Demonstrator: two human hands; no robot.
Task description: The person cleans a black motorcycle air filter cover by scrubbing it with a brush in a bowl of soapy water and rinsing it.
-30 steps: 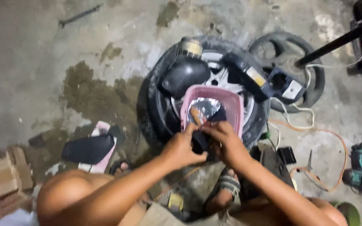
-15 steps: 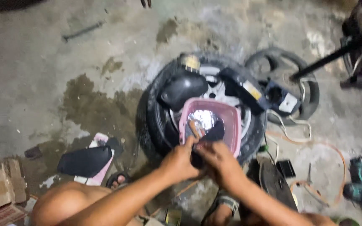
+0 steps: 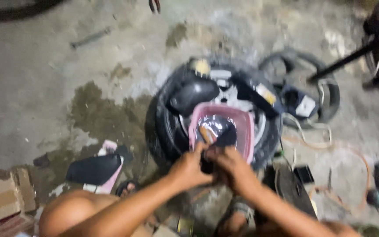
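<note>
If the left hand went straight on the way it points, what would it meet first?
Probably the pink basket on the tyre: the left hand points up and forward at its near rim, though blur hides depth.

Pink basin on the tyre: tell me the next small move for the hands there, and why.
Probably keep both hands together and steady the small dark part over the pink basin before working it further. The left hand and right hand pinch the small dark part at the basin's near rim, above the tyre. The picture is blurred, so the grip itself is unclear.
</note>
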